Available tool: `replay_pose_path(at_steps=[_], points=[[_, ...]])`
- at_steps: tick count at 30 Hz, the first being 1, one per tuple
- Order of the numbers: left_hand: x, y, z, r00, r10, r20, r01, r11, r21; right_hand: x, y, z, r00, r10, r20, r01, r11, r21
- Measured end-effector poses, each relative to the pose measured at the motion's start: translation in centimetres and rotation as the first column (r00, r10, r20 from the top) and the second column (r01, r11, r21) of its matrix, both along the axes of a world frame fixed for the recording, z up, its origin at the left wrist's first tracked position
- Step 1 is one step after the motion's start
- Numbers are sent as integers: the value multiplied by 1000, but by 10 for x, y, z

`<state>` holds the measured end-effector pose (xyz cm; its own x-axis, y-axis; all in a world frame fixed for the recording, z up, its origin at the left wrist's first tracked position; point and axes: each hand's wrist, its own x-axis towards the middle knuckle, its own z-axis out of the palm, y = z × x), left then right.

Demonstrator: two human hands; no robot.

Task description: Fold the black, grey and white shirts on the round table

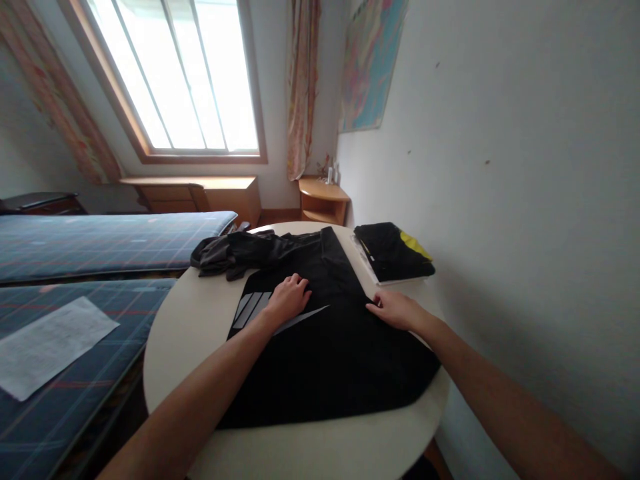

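Note:
A black garment (320, 373) with grey stripes on its left part lies spread on a round white table (175, 353); its exact kind is unclear. My left hand (289, 297) rests on top of the cloth beside the stripes, its fingers slightly bent and nothing held between them. At the garment's right edge, my right hand (395, 309) has its thumb and fingers closed on the fabric. Dark crumpled clothing (240, 252) lies along the far left side of the garment, touching it.
A folded black and yellow garment (393, 252) sits on a white packet at the table's far right, near the wall (525, 220). To the left are plaid mattresses (100, 247), with a paper sheet (55, 343) on the nearer one. A wooden corner shelf (325, 193) stands beyond the table.

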<state>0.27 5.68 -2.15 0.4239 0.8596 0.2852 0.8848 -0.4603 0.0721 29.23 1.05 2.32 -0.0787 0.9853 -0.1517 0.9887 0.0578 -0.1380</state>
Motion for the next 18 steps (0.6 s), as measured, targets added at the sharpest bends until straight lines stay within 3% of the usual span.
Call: replay_pose_path(at_steps=[4,7,10,12,15,18], points=[[5,-18,-12,996,28,89,-24,999,-45,-1,-16,14,998,41,-37,-44,996,-77],[5,-25,-16,989,42,144,-30,996,-85,-15,-31,28,963,71,-261,-88,995,-55],[5,-29,-12,983,13,182,-1,998,-67,-32,-48,38,869,140,-474,-216,970,-109],[5,-30,-8,977,-43,210,52,998,-38,-40,-60,41,855,183,-485,-301,937,-178],[5,-33,-3,965,-131,228,137,991,-9,-44,-74,41,902,206,-381,-322,906,-273],[8,-34,-1,956,-193,220,196,981,8,-48,-78,41,898,216,-384,-327,910,-253]])
